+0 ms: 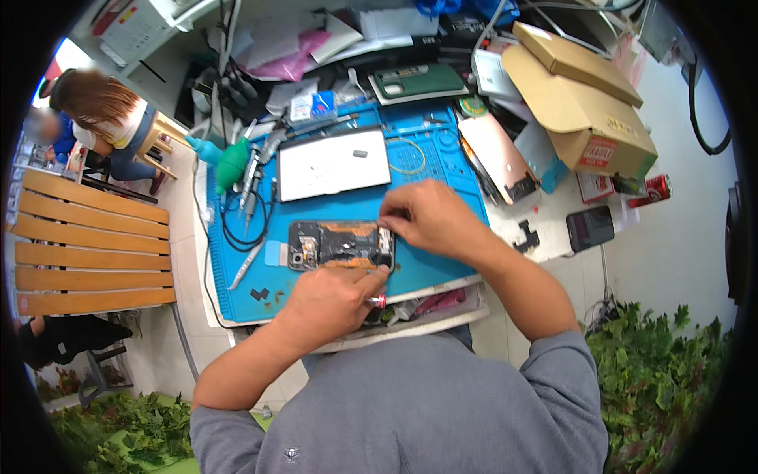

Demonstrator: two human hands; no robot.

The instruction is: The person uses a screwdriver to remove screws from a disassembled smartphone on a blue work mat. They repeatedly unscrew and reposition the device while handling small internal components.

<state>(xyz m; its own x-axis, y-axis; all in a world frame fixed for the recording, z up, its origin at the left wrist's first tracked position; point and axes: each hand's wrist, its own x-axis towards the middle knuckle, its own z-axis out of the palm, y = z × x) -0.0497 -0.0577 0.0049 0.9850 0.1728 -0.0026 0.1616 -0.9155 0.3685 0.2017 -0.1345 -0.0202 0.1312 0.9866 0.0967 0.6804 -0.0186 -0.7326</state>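
1. Blue work mat (426,261) covers the desk (553,229); an opened phone (341,245) lies on it between both hands.
2. Left hand (328,300), just below the phone, is closed around a thin tool with a red band (377,301), its tip at the phone's lower right corner.
3. Right hand (426,217) pinches the phone's right end.
4. White tablet (333,164) lies just beyond the right hand.

Phone repair shop, blue repair mat (426,170), opened phone (341,245), tools
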